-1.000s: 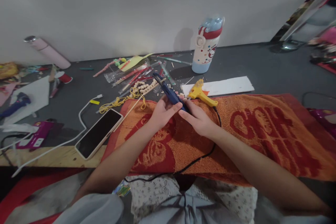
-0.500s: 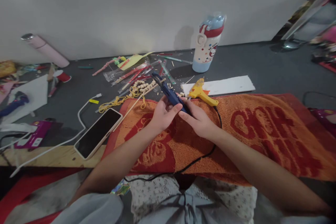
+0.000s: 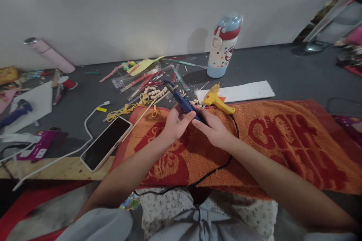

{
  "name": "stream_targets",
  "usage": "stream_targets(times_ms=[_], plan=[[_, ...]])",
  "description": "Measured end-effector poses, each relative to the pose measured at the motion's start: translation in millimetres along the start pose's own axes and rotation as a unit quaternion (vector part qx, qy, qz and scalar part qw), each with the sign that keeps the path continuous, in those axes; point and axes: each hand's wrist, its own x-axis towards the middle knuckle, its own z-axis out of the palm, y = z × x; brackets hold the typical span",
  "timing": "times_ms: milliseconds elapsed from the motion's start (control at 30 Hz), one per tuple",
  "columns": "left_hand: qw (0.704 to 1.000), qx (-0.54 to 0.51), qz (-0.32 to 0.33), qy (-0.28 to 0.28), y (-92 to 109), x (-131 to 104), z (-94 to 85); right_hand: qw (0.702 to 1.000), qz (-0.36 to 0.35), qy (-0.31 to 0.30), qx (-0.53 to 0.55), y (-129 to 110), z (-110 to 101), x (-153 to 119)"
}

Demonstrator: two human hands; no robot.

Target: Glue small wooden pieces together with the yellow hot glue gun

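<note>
A dark blue hand tool (image 3: pixel 184 102), long and narrow, is held between my two hands over the orange and red towel (image 3: pixel 209 154). My left hand (image 3: pixel 177 122) grips its left side, thumb on top. Around its lower right end is my right hand (image 3: pixel 213 126), the thumb also on top. The tool's far tip points up and left, close to a thin wooden stick (image 3: pixel 151 105) and a pile of small wooden pieces (image 3: pixel 152 92). Just right of the hands, a yellow glue gun (image 3: pixel 217 99) lies partly on a white strip (image 3: pixel 246 91).
A blue and white bottle (image 3: pixel 223 47) stands behind the glue gun. Left of the towel are a phone (image 3: pixel 106 144), a white cable (image 3: pixel 86 124) and yellow string (image 3: pixel 121 113). Wrapped sticks (image 3: pixel 147 81) lie farther back. A pink flask (image 3: pixel 51 54) leans at the back left.
</note>
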Motion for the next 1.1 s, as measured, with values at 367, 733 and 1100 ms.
stream_targets(times_ms=[367,733,1100], plan=[[0.998,-0.037,-0.042,0.016,-7,12,-2.3,0.994,0.037,0.003,0.1,3,5,5],[0.991,-0.065,0.001,0.118,10,38,-44.1,0.987,0.099,-0.029,0.124,-6,-19,7],[0.998,-0.042,-0.042,0.014,26,39,-64.9,0.986,0.059,-0.124,0.099,-2,-25,5]])
